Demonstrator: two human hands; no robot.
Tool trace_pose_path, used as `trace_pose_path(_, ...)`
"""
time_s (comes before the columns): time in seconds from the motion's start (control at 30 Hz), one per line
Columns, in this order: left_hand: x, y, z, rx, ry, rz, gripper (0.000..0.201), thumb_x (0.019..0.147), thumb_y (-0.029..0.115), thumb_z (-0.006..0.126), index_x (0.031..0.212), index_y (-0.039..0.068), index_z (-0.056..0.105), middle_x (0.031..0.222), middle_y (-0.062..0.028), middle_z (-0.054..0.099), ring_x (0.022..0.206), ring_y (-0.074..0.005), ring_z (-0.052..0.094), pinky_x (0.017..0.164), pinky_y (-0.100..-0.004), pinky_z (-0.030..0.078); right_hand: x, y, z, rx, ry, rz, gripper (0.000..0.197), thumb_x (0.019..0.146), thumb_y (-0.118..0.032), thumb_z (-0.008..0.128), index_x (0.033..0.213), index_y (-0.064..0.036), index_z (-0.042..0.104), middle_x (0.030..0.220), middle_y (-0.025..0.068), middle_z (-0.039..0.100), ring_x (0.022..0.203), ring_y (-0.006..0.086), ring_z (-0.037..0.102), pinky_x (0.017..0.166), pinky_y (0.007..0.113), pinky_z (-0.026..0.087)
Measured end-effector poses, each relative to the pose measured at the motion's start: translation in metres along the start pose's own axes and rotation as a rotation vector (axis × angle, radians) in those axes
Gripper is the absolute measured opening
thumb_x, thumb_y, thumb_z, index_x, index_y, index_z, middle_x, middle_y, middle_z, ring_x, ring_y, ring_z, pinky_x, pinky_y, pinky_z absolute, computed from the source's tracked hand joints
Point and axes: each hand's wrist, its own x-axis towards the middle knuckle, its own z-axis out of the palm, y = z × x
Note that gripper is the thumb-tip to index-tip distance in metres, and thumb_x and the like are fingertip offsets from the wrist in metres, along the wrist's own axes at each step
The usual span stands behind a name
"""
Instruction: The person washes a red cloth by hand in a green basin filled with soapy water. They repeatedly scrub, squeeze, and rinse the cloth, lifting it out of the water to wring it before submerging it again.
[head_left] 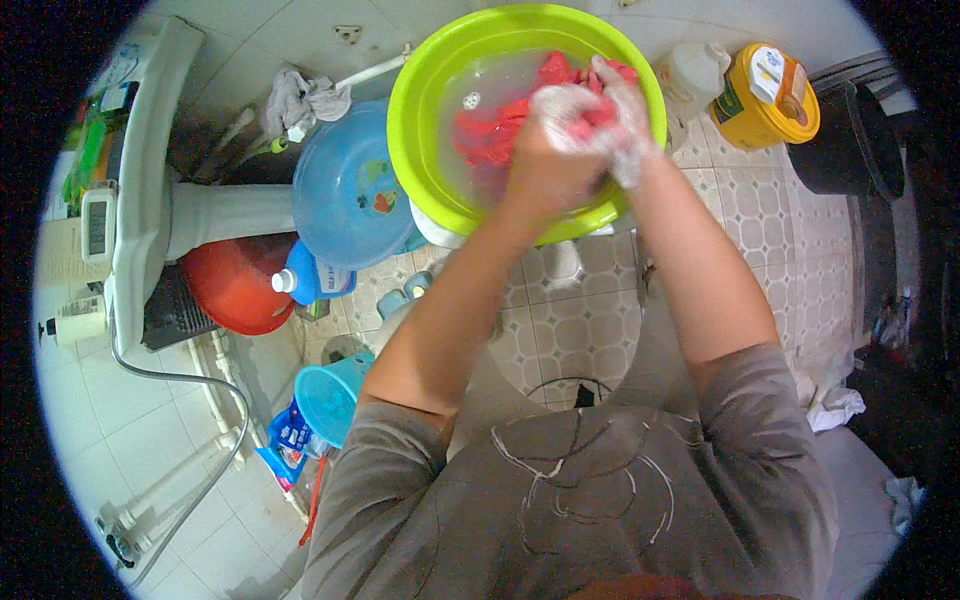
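A lime-green basin (405, 130) holds cloudy, sudsy water. In it lies a wet red cloth (490, 132), partly under the water, with part of it lifted between my hands. My left hand (548, 150) is closed on a bunched piece of the cloth, foam over its fingers. Close against it, my right hand (630, 115) grips the cloth as well, also covered in suds. Foam and motion blur hide some of the fingers. Both forearms reach over the basin's near rim.
Left of the basin stand a translucent blue basin (325, 200), a red basin (235, 300), a blue bottle (325, 275) and a pedestal sink (150, 150). A turquoise bucket (325, 400) is lower left. To the right are a yellow bucket (745, 115) and a black bin (845, 145).
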Motion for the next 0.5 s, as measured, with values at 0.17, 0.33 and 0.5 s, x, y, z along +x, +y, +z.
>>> trace_pose_path(0.17, 0.016, -0.046, -0.025, 0.283, 0.141, -0.481, 0.021, 0.067, 0.020, 0.067, 0.078, 0.004, 0.059, 0.086, -0.0160, 0.057, 0.078, -0.0301, 0.057, 0.070, -0.0352, 0.044, -0.043, 0.078, 0.000, -0.395, -0.164, -0.194, 0.033, 0.082, -0.031, 0.041, 0.081, -0.0025, 0.056, 0.077, 0.0099, 0.057, 0.075, 0.0218, 0.054, 0.070, 0.033, 0.042)
trace_pose_path(0.33, -0.005, 0.009, 0.009, 0.330, 0.211, -0.012, 0.026, 0.066, 0.022, 0.063, 0.077, -0.001, 0.056, 0.074, -0.0208, 0.054, 0.075, -0.0377, 0.053, 0.069, -0.0393, 0.043, -0.009, 0.031, -0.009, -0.301, -0.057, -0.019, 0.030, 0.083, -0.028, 0.039, 0.078, -0.0040, 0.056, 0.076, 0.0099, 0.057, 0.067, 0.0223, 0.054, 0.065, 0.033, 0.043)
trace_pose_path(0.5, 0.010, -0.052, -0.030, 0.378, 0.072, -0.413, 0.029, 0.066, 0.024, 0.063, 0.080, -0.001, 0.057, 0.078, -0.0214, 0.055, 0.074, -0.0356, 0.054, 0.065, -0.0403, 0.043, -0.046, 0.070, 0.002, -0.363, -0.138, -0.218, 0.025, 0.082, -0.024, 0.041, 0.076, -0.0041, 0.055, 0.072, 0.0074, 0.055, 0.067, 0.0145, 0.049, 0.066, 0.029, 0.040)
